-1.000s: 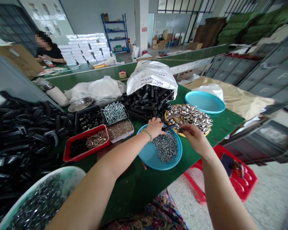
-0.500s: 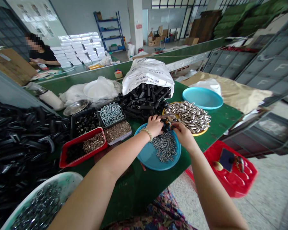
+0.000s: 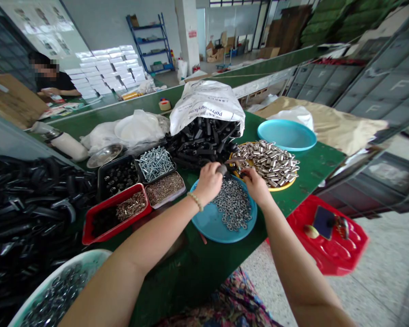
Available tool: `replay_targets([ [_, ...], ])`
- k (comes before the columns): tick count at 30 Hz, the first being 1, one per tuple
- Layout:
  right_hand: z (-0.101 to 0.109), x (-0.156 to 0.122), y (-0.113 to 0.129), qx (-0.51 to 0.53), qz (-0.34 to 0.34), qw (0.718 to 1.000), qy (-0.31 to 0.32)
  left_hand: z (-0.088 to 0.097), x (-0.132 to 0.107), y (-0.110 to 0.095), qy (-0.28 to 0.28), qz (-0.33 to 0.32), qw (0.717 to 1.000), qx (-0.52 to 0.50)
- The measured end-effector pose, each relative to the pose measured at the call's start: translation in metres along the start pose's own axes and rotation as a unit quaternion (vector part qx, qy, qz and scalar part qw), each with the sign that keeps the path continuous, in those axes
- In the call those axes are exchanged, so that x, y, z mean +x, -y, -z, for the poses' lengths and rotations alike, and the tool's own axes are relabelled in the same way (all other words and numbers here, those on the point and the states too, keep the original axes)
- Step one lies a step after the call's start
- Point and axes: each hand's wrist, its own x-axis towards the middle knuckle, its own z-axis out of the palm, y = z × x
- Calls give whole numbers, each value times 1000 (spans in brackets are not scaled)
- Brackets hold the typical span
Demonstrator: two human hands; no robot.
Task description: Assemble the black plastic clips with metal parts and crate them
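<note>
My left hand [image 3: 208,182], with a beaded bracelet on its wrist, is closed over the far left rim of a blue round tray [image 3: 201,220]. A dark, round-ended piece [image 3: 221,170] pokes out from its fingers. Small metal rings [image 3: 236,206] lie heaped in that tray. At the tray's far right side, the fingers of my right hand [image 3: 257,186] are pinched together on a small dark part [image 3: 244,174], mostly hidden. Between and beyond the hands lies a thin brownish strip [image 3: 234,161]. Metal spring-like cylinders [image 3: 271,163] fill a yellow tray [image 3: 283,187] close by.
Black plastic parts [image 3: 197,143] spill from a white sack [image 3: 207,102]. Bins of screws [image 3: 155,163] and small fasteners [image 3: 165,188], plus a red bin [image 3: 88,229], stand left. Another blue tray [image 3: 286,136] lies back right. A co-worker [image 3: 52,81] sits far left.
My left hand has shifted slightly left and turned, and the dark round-ended piece now shows at its fingers. The right hand remains nearly in place. The whole view has tilted a little.
</note>
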Motion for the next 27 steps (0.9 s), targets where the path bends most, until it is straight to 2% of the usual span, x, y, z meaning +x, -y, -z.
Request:
replay_targets([
  [2, -2, 0, 0, -24, 8, 1000, -10, -14, -10, -27, 54, -58, 996, -43],
  [3, -3, -1, 1, -40, 12, 999, -15, -20, -12, -38, 72, -63, 994, -53],
  [5, -5, -3, 2, -82, 22, 996, -23, -31, -11, -53, 90, -36, 994, -53],
  [7, -8, -6, 3, -121, 39, 991, -33, -37, -8, -57, 99, -15, 994, -45],
  [12, -13, -11, 5, -176, 102, 978, -51, -31, -18, -47, 124, -65, 990, -35],
  [17, -14, -11, 3, -193, 113, 973, -57, -6, -52, -27, 152, -141, 978, -24],
  [21, -15, -11, 2, -196, 105, 974, -52, 17, -74, -11, 155, -93, 984, 8],
  [24, -15, -12, 3, -196, 104, 974, -48, 19, -67, -13, 125, -59, 990, 19],
  [27, -14, -12, 4, -200, 112, 972, -47, 1, -41, -27, 118, -56, 991, -11],
])
